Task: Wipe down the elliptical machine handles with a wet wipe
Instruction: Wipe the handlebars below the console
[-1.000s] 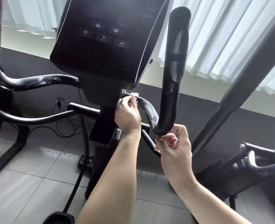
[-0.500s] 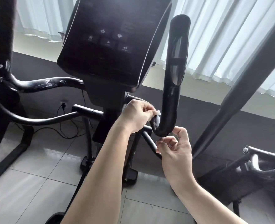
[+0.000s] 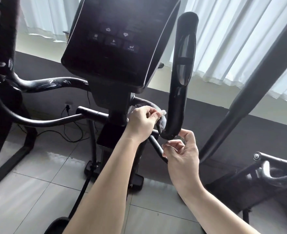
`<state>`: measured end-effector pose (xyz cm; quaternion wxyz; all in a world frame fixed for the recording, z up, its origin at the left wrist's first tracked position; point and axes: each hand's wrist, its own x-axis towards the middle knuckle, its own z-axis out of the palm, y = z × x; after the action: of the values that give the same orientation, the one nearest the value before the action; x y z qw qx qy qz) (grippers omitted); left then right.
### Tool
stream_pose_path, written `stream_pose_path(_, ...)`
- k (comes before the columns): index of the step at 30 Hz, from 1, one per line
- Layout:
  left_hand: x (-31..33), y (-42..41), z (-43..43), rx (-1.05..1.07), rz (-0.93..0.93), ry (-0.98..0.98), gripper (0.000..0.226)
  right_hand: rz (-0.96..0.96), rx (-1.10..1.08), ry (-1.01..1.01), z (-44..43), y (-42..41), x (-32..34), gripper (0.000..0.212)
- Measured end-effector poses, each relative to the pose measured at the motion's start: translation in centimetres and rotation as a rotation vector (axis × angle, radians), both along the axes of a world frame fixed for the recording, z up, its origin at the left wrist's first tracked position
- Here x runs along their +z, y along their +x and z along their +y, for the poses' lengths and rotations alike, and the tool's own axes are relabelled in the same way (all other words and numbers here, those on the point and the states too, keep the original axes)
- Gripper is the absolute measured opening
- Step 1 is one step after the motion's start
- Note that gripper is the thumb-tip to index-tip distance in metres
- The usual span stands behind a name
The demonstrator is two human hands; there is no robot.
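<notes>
One wipe (image 3: 163, 113), being pinched by left hand (image 3: 141, 123) against handle (image 3: 176, 115) bend (for scrubbing); right hand (image 3: 181, 154) is curling just below bend, likely steadying; grasp unclear.

Left hand (image 3: 141, 123) above right hand (image 3: 181, 153); both curled

The left hand (image 3: 140, 124) is pinching a small white wet wipe (image 3: 163, 112) against the curved black handle (image 3: 178, 107), the right hand (image 3: 181, 154) curling just below.
</notes>
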<state>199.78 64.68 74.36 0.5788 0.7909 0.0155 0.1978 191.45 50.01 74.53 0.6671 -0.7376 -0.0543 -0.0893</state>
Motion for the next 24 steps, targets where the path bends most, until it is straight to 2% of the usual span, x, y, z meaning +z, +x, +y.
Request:
stream_pose_path(5, -0.8, -4.1, -0.9, -0.100, -0.030, -0.141, 0.012, -0.016, -0.001, -0.020, -0.2, 0.0, 0.1, 0.049)
stream_pose_path(14, -2.8, -8.8, -4.4, 0.000, -0.053, -0.444, 0.013, -0.025, 0.036, -0.007, -0.6, 0.1, 0.0, 0.045)
stream_pose_path(17, -3.2, -8.4, -4.9, 0.044, -0.049, -0.509, 0.012, -0.027, 0.041, -0.006, -0.7, 0.2, -0.1, 0.045)
stream_pose_path(21, -3.6, -5.9, -5.0, 0.147, -0.039, -0.475, 0.011, -0.029, 0.022, -0.016, -0.5, 0.4, -0.2, 0.042)
stream_pose_path(24, -3.6, -3.3, -5.1, 0.168, 0.076, -0.593, 0.018, -0.029, 0.012, -0.040, -0.5, 0.4, -0.3, 0.041)
